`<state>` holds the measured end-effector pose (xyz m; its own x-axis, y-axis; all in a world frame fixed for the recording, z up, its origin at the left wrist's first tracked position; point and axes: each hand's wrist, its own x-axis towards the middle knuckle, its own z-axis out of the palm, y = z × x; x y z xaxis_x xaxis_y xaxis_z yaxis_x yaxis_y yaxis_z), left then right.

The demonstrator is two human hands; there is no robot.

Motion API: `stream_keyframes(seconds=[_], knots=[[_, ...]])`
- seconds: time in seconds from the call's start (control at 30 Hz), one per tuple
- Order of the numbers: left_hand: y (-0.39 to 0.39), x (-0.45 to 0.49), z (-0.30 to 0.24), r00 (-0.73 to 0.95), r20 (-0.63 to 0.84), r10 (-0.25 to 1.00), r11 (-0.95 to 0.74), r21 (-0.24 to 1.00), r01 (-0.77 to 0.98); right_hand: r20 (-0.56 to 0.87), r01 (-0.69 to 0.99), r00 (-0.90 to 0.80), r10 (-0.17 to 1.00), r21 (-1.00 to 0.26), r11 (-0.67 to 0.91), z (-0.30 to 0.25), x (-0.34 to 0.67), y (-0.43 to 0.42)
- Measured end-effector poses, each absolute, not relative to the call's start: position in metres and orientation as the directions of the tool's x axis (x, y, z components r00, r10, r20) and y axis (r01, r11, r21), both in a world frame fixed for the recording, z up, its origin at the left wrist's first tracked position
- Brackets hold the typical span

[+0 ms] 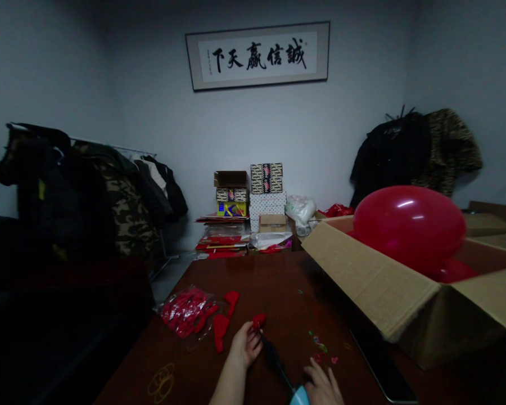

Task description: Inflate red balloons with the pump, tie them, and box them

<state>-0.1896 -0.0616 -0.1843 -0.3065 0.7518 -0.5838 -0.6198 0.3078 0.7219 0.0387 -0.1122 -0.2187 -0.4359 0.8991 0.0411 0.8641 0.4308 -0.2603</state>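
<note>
My left hand point(248, 344) is closed at the neck of a limp red balloon point(258, 320), beside the tip of a hand pump. The pump's black nozzle point(273, 356) runs down to a light blue body point(299, 396), cut off by the bottom edge. Right of that body, my right hand point(322, 385) has its fingers stretched out over the table; whether its thumb side touches the pump is hidden. Small coloured rubber bands point(319, 342) lie just beyond its fingertips. Two flat red balloons point(221, 331) rest to the left, next to a clear bag of red balloons point(189, 309).
An open cardboard box point(371, 275) on the right holds a large inflated red balloon point(409, 225). Alongside it lies a dark phone-like slab point(383, 365). Yellowish rubber bands point(162, 383) are on the brown table point(261, 275) at front left. Stacked boxes point(267, 205) stand at the back wall.
</note>
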Motion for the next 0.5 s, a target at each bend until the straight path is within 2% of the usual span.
stream_keyframes(seconds=[0.1, 0.33, 0.5], knots=[[-0.065, -0.185, -0.187, -0.263, -0.583, 0.769, 0.312, 0.701, -0.641, 0.003, 0.867, -0.429, 0.903, -0.279, 0.412, -0.22, 0.038, -0.109], [-0.073, -0.168, -0.194, -0.044, -0.516, 0.856, 0.341, 0.627, -0.7, -0.089, 0.852, -0.432, 0.898, -0.367, 0.374, -0.211, 0.033, -0.106], [-0.062, -0.167, -0.178, -0.139, -0.439, 0.888, 0.19, 0.625, -0.757, -0.11, 0.833, -0.446, 0.888, -0.414, 0.367, -0.169, 0.024, -0.113]])
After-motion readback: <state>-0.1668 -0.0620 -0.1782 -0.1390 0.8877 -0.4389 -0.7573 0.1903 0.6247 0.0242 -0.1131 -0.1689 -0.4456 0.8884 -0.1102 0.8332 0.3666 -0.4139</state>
